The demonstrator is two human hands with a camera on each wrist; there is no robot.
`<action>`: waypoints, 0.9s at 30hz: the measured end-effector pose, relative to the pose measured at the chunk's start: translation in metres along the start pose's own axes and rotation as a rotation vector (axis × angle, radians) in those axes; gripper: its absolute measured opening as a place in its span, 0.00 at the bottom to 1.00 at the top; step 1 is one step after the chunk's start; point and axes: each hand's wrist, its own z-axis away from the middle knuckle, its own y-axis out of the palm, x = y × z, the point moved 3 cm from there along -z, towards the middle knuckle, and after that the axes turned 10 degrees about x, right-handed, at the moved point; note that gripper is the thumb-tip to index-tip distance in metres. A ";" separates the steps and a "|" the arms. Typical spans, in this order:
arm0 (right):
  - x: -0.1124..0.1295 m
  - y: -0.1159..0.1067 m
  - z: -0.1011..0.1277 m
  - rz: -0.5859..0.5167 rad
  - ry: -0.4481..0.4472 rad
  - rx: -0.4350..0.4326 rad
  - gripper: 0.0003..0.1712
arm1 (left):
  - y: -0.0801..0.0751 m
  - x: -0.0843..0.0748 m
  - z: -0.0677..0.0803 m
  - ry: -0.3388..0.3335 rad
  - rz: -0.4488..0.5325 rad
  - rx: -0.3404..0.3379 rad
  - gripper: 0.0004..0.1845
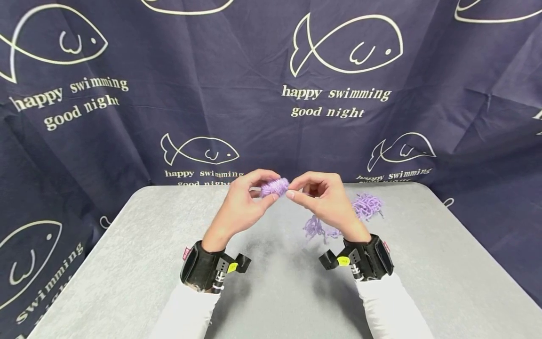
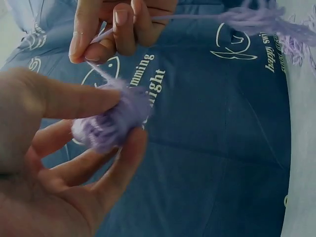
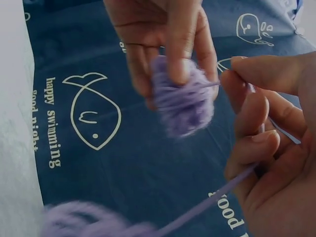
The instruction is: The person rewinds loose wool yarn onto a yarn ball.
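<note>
A small ball of purple yarn point(image 1: 274, 187) is held above the table by my left hand point(image 1: 243, 200), thumb on one side and fingers on the other. Close beside it, my right hand point(image 1: 323, 195) pinches the yarn strand point(image 2: 103, 71) between thumb and forefinger. In the right wrist view the strand point(image 3: 212, 192) runs through the curled fingers and down to a blurred tangle of yarn point(image 3: 94, 219). Wraps of yarn cross the ball point(image 3: 185, 106) under the left thumb.
Loose, crinkled purple yarn point(image 1: 367, 206) lies on the grey table point(image 1: 139, 245), behind and below the right hand. A dark blue curtain point(image 1: 262, 94) printed with white fish hangs just past the table's far edge. Both wrists wear black camera straps point(image 1: 203, 268).
</note>
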 end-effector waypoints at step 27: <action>-0.015 -0.009 0.001 -0.128 0.132 -0.012 0.04 | -0.001 -0.015 0.000 0.189 0.793 0.093 0.22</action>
